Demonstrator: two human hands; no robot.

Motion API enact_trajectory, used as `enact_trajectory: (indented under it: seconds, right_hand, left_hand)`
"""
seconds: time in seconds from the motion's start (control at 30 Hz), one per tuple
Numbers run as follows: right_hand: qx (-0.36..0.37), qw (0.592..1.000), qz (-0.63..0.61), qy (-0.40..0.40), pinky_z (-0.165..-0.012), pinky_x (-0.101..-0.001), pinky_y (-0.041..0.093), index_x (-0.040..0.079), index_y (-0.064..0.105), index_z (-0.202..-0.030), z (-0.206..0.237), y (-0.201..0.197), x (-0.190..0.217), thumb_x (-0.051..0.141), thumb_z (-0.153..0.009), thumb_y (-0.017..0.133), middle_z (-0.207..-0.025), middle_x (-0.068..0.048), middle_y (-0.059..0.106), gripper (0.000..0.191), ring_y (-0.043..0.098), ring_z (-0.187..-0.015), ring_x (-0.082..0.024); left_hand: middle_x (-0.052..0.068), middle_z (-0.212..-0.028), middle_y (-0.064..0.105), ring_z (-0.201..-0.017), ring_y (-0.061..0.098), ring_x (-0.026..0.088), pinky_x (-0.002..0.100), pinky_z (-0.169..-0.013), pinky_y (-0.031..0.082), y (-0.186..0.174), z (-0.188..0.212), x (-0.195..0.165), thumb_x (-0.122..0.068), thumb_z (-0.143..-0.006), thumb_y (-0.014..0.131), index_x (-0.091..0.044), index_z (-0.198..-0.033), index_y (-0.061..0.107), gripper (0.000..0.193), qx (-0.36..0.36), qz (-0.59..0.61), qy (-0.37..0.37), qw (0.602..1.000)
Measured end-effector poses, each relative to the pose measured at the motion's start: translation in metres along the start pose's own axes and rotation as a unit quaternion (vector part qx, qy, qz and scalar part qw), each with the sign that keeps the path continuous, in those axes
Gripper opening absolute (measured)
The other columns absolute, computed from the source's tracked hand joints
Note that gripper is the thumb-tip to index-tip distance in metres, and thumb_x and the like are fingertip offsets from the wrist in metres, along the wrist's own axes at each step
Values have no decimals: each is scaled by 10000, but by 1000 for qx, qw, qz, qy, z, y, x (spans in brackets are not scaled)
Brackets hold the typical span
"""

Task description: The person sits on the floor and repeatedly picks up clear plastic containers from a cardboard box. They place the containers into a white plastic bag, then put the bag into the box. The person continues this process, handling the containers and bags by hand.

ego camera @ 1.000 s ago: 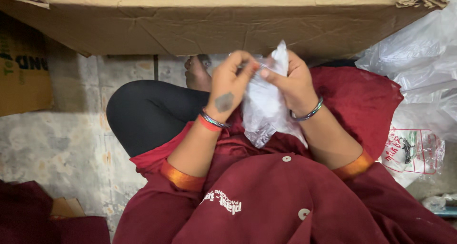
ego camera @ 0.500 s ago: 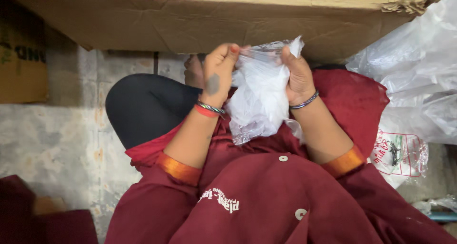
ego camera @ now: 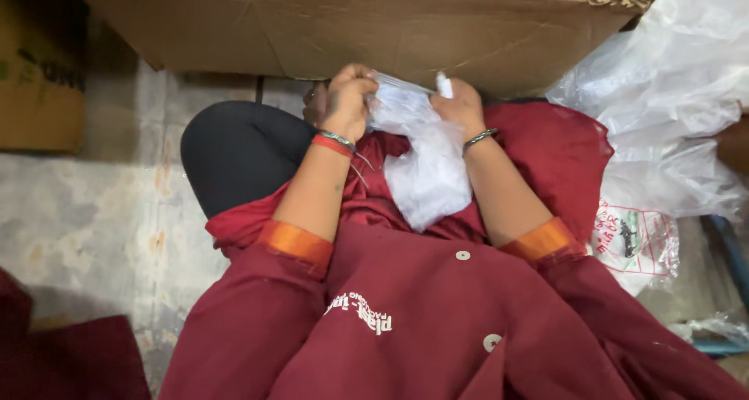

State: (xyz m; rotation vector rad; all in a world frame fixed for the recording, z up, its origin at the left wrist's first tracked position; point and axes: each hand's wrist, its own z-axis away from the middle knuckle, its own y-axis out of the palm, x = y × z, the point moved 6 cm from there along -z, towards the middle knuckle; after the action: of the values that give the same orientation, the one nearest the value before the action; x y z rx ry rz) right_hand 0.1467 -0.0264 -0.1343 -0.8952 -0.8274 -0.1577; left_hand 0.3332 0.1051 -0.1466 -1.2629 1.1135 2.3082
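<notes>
A crumpled clear plastic bag (ego camera: 425, 162) hangs over the person's lap, its top pinched between the left hand (ego camera: 347, 99) and the right hand (ego camera: 460, 107), both closed on it just below a large cardboard box (ego camera: 374, 25)

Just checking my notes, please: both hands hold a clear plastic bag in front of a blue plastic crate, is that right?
Not quite. The left hand and right hand do hold the bag, but the head view shows a brown cardboard box behind it, not a blue crate.
</notes>
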Motion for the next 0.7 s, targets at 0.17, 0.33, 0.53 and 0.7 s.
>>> enact_trajectory:
  seconds: [0.17, 0.33, 0.53, 0.7]
  right_hand:
    - [-177, 973, 49, -137, -717, -458, 517, 36, 703, -1140, 11, -15, 33, 202, -778, 737, -908, -249, 701, 400, 658, -841, -425]
    - [-60, 984, -72, -154, -747, -361, 561, 96, 750, -1147, 4, 1, 37, 125, -888, 655, -937, -176, 759, 277, 730, -836, -278]
    - [-65, 966, -149, -203, -699, -269, 523, 85, 690, -1277, 13, -38, 33, 59, -968, 605, -875, -58, 702, 321, 641, -757, -88]
    - [63, 898, -352, -254, -781, -217, 456, 2, 658, -1225, 12, -39, 28, 25, -985, 523, -1014, -5, 657, 277, 545, -861, -52]
  left_hand:
    - [103, -844, 650, -758, 623, 261, 393, -690, 497, 5, -8, -22, -47, -835, 655, -32, -957, 666, 124, -76, -495, 224, 836]
    - [97, -897, 678, -807, 638, 240, 373, -720, 522, -15, -20, -14, -35, -866, 625, -12, -1013, 677, 158, -111, -446, 27, 888]
    - [90, -960, 711, -865, 656, 215, 350, -757, 551, 3, -7, 8, -22, -904, 588, 12, -1080, 690, 206, -47, -4, -74, 996]
    - [107, -975, 723, -851, 662, 179, 294, -781, 553, 26, 7, -9, 82, -875, 548, 15, -1116, 642, 267, 7, 56, 30, 998]
